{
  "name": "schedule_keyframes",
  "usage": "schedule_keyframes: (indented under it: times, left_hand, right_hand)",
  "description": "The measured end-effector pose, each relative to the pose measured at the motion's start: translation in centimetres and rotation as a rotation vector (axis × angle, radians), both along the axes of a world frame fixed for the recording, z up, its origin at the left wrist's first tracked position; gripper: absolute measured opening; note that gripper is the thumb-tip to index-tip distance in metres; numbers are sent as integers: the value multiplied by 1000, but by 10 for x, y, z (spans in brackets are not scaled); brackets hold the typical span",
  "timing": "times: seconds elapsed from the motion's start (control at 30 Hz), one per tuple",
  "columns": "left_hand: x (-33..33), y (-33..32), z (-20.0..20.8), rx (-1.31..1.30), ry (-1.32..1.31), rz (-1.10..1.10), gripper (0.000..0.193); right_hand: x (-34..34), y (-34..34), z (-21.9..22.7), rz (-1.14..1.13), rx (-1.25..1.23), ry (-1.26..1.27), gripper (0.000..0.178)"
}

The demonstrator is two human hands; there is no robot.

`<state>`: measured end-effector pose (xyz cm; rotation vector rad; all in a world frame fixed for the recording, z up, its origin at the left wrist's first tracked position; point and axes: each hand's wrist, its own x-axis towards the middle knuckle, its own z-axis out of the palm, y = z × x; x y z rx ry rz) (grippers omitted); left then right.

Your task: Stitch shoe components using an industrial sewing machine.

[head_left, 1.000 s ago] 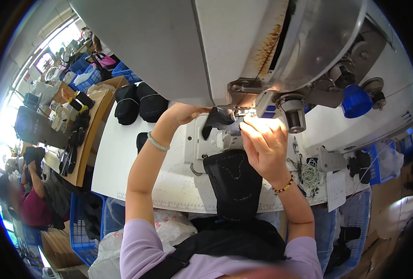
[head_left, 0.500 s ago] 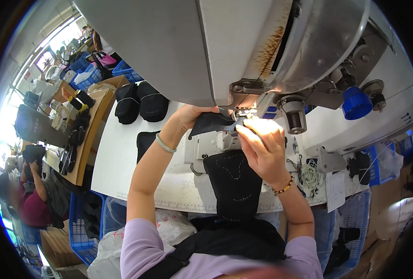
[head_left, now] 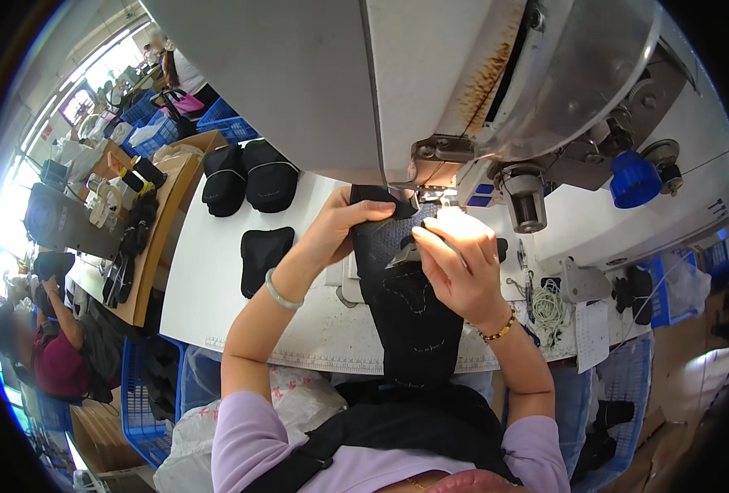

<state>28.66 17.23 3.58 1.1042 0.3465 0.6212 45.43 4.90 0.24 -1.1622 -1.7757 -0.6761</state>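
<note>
Under the head of a white sewing machine (head_left: pixel 446 170) lies a black fabric piece (head_left: pixel 422 333), marked with pale stitch lines, its lower end reaching over the table's front edge. A grey textured face (head_left: pixel 382 240) shows on its upper part. My left hand (head_left: pixel 344 220) grips its left side, thumb on top and fingers mostly hidden beneath. Close to the lit needle area, my right hand (head_left: pixel 463 263) pinches the fabric's right edge between thumb and fingers. Glare washes out part of that hand, and the needle tip cannot be made out.
Two bundles of black pieces (head_left: pixel 249 177) sit at the table's far left, with a single black piece (head_left: pixel 266 259) nearer. Tangled white cord (head_left: pixel 549 306) lies to the right. Blue crates (head_left: pixel 147 403) flank the table. At far left a co-worker (head_left: pixel 56 357) handles dark fabric.
My left hand has shifted slightly down and turned, moving its thumb on top of the fabric. The fabric's upper part now lies flatter, showing more grey. My right hand stays nearly in place.
</note>
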Motion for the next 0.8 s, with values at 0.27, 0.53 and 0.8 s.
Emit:
schedule_keyframes:
  times: [0.27,0.53,0.8]
  left_hand:
    - [0,-7,-9,-97,4,31,20]
    - [8,-46,-14,9,-60,295,20]
    - [11,-56,-18,-49,-124,378,23]
  right_hand:
    - [-4,-1,-3,-23,-15,-44,38]
    - [0,-2,-4,20,-1,-22,35]
    - [7,-2,-1,84,-5,-43,33]
